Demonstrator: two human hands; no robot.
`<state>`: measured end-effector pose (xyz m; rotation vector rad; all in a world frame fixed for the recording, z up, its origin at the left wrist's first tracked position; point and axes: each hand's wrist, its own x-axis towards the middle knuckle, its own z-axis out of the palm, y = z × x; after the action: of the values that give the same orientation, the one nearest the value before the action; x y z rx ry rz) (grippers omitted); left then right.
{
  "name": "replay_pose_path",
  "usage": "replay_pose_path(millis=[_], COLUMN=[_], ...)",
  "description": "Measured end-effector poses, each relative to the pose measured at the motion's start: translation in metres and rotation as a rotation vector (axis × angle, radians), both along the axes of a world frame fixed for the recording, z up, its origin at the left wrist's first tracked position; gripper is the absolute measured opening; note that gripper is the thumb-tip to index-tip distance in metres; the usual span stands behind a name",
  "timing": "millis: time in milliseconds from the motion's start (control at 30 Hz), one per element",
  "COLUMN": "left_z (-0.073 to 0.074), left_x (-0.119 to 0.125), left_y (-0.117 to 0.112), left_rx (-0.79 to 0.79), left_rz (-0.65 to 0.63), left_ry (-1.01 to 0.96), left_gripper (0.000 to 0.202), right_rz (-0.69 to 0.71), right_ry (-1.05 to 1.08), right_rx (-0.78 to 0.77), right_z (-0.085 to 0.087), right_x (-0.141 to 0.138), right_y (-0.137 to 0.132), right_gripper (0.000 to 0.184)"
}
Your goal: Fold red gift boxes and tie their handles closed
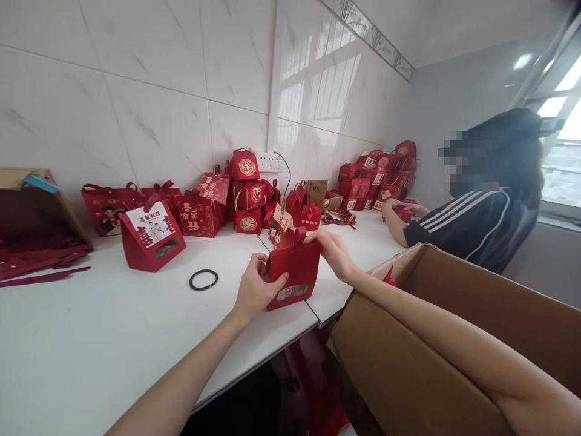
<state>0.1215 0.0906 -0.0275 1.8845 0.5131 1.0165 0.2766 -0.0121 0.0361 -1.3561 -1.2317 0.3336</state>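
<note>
A red gift box (295,272) with a ribbon handle (298,237) and a small clear window (291,293) stands upright on the white table near its front edge. My left hand (258,286) is closed on the box's left side, thumb across the front face. At the top right edge, my right hand (334,253) grips the same box; some of its fingertips are hidden behind it. Just behind the box is a printed tag (282,218). A black ring-shaped band (204,280) lies to the left of my left hand.
A large open cardboard box (385,339) stands under my right forearm. Several red gift boxes (247,195) line the wall; another box (154,236) stands left. Dark red ribbons (40,260) lie far left. On the right, a person (472,224) handles red boxes.
</note>
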Motion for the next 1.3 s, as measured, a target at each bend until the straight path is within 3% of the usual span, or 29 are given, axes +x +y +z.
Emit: replay_pose_path(millis=[167,233,333,400,533,667,1000,1300], left_z=[0.022,0.033,0.042,0.043,0.04,0.04,0.04,0.039], left_x=[-0.01,-0.014,-0.016,-0.015,-0.013,-0.012,-0.014,-0.013], left_y=[0.012,0.014,0.009,0.004,0.0,0.002,0.002,0.002], left_rx=[0.315,0.289,0.161,0.173,0.362,0.493,0.524,0.49], left_rz=[0.065,-0.008,-0.133,-0.125,-0.069,-0.105,-0.107,-0.089], left_ry=[-0.163,-0.24,-0.271,-0.229,-0.183,-0.218,-0.267,-0.229], left_gripper=[0.018,0.01,0.016,0.02,0.012,0.017,0.027,0.023], right_rz=[0.027,0.037,0.028,0.015,0.007,0.019,0.024,0.042], right_ry=[-0.401,-0.471,-0.513,-0.53,-0.561,-0.571,-0.541,-0.596], right_rx=[-0.066,-0.066,-0.046,-0.025,0.01,0.025,0.027,0.056], right_z=[0.01,0.01,0.008,0.006,0.001,-0.001,0.002,0.002], right_x=[-0.022,-0.03,-0.035,-0.035,-0.032,-0.032,-0.034,-0.03], right_y=[-0.001,0.0,0.0,0.0,0.0,0.0,0.0,0.001], right_gripper=[0.023,0.02,0.017,0.016,0.014,0.01,0.006,0.007])
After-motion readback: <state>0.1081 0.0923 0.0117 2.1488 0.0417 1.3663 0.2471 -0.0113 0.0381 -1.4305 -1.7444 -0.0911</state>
